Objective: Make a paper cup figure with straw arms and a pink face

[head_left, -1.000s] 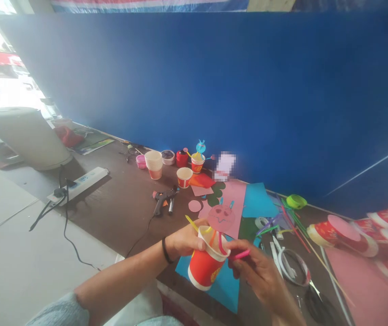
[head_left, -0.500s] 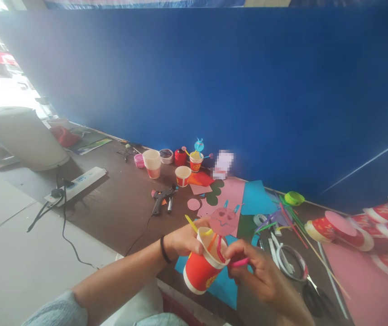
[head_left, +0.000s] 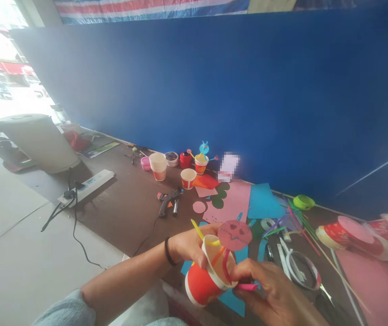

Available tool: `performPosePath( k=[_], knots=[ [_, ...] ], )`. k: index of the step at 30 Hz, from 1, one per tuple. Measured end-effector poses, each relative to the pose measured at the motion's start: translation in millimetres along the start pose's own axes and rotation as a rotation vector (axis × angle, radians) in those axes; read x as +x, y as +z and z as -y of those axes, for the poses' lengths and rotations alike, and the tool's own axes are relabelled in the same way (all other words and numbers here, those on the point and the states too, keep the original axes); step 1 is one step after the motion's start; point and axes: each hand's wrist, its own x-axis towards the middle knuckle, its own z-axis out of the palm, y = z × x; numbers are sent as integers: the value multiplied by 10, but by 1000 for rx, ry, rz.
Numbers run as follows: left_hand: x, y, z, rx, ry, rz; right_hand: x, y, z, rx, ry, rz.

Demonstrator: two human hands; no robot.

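My left hand [head_left: 191, 245] is wrapped round the rim of a red paper cup [head_left: 200, 284], which leans with its mouth up and to the right. At the cup's right rim, the fingers of my right hand [head_left: 268, 286] pinch a pink straw [head_left: 247, 286] that passes through the cup's side. A round pink paper face [head_left: 235, 235] with blue antennae stands above the mouth. Yellow straw [head_left: 197, 229] pokes out past my left thumb side, and orange and red-pink pieces show inside the cup. My right fingertips partly hide the rim.
Behind the cup lie a black glue gun [head_left: 169, 202], a stack of paper cups [head_left: 158, 165] and a finished cup figure [head_left: 201, 163]. To the right are scissors [head_left: 326, 294], a tape roll [head_left: 302, 270] and coloured straws [head_left: 302, 226]. A power strip [head_left: 87, 188] lies left.
The cup has tipped further over, its base swinging out to the left. Both hands keep their hold. The whole view has shifted slightly, so the table things appear lower and further right.
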Motion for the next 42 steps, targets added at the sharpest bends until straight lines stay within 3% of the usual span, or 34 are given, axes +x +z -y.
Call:
performPosePath(
  k=[5,11,16,18,23,26,33,37,42],
  knots=[
    [-6,5,21,-22,11,-15,-2,51,-108,0,-52,-119],
    [-23,-22,11,33,-8,-12,41,30,-6,141,-86,-81],
    [-5,5,-21,118,-22,72,-19,175,10,246,17,-306],
    [-1,11,-22,135,-30,79,-43,213,-27,261,48,-339],
    [-5,-14,19,97,1,-14,-13,116,-93,203,-9,-215],
    [-9,-39,43,118,-2,7,26,56,-119,155,-62,-112],
    [-11,-87,78,87,-28,1,82,76,-152,380,-49,-2],
    [10,-106,113,15,39,-49,108,24,-180,463,77,28],
    [44,-105,152,-65,99,-32,115,21,-277,588,59,9]
  ],
)
